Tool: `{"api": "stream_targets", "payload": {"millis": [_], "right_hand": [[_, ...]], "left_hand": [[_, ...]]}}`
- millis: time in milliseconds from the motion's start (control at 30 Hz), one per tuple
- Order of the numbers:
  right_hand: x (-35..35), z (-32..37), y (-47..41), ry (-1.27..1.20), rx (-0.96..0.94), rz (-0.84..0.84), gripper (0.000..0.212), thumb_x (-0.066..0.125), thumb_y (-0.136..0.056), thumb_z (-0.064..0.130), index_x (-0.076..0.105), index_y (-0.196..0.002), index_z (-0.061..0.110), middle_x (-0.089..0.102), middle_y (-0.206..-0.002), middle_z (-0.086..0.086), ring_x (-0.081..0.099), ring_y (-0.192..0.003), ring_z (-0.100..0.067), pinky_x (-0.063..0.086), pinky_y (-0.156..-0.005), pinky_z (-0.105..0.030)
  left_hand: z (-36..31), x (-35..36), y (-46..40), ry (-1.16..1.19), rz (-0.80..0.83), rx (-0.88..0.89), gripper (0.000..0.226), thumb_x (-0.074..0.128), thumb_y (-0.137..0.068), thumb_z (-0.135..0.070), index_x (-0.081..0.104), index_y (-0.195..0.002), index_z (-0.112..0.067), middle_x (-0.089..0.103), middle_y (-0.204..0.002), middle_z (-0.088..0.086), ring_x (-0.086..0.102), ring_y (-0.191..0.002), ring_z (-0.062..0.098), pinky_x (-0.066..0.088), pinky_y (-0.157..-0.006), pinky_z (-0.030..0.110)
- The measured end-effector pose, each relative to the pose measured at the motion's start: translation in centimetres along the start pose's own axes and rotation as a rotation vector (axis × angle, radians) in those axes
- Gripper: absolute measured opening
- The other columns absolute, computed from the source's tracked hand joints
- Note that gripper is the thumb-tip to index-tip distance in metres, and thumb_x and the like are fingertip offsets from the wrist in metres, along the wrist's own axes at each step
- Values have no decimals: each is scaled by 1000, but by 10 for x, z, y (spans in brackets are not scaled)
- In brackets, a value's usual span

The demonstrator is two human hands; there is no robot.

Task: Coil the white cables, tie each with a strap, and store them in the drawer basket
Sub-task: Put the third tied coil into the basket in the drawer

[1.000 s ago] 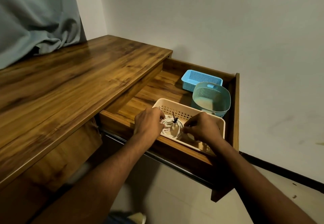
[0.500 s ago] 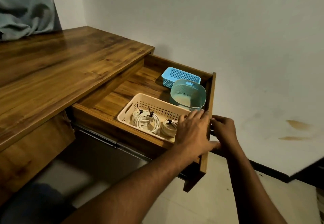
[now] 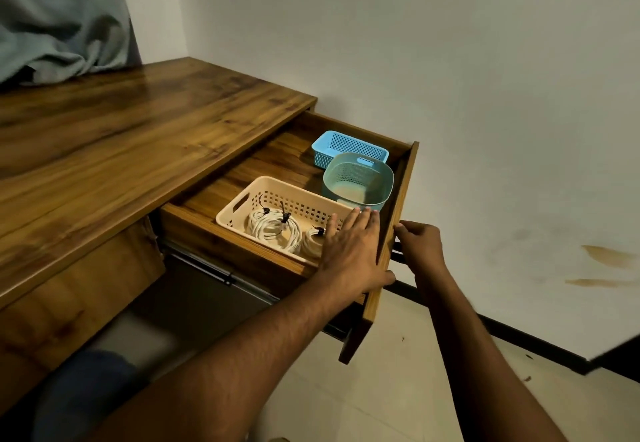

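Observation:
Coiled white cables (image 3: 273, 228) tied with black straps lie in the cream basket (image 3: 232, 214) inside the open drawer; a smaller tied coil (image 3: 312, 241) sits at the basket's right. My left hand (image 3: 351, 251) rests with straight fingers against the inner side of the drawer front (image 3: 389, 247), covering the basket's right end, its thumb at the front's top edge. My right hand (image 3: 420, 246) is on the outer side of the drawer front, fingers curled on its edge.
A teal round-cornered basket (image 3: 375, 168) and a blue mesh basket (image 3: 349, 145) stand at the back of the drawer. The wooden desk top (image 3: 121, 150) spreads to the left, with grey cloth (image 3: 59, 26) at its far end. A white wall stands close on the right.
Both hands left the coils in the basket and moved right to the drawer front, one on each side of it. The coils now lie uncovered.

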State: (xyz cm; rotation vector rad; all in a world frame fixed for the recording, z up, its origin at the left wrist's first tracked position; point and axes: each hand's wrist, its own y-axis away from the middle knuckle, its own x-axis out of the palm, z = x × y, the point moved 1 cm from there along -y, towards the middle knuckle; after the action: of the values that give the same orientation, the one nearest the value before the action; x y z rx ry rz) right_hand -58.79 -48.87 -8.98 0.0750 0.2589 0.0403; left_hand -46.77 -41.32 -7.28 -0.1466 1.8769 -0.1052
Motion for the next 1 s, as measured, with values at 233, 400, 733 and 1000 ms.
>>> {"api": "stream_targets", "payload": {"millis": [233,400,733,1000], "right_hand": [[71,16,-8,-47,-38,99,23,54,-109,14,77,-108,9,78,-104,-13,76,-96,-30,65,-86,-46],[127,32,-21,31,-71,131,26,55,-108,18,75,-116,3,78,-103,-12,77,-95,-27,64,-76,-42],[230,72,-26,82,-135,223,31,53,-108,19,63,-79,24,72,-87,2,77,-87,-26,65,-85,-53],[300,96,-28,49,-82,381,26,51,-105,0,69,-123,8,68,-119,-5,73,-108,-31,64,-91,-54]], "left_hand": [[63,-32,14,-221,-208,-36,107,72,-76,-60,16,-158,-18,18,-166,7,9,-154,26,-1,-122,54],[119,-52,15,-209,-209,-170,107,72,-74,-63,20,-156,-18,20,-164,8,9,-154,29,2,-122,56],[211,-93,11,-364,-194,-329,113,66,-76,-69,12,-158,-12,13,-166,10,8,-154,26,7,-125,47],[278,-102,8,-311,-180,-431,89,61,-90,-50,14,-157,-17,17,-166,3,13,-153,22,13,-125,41]]}}
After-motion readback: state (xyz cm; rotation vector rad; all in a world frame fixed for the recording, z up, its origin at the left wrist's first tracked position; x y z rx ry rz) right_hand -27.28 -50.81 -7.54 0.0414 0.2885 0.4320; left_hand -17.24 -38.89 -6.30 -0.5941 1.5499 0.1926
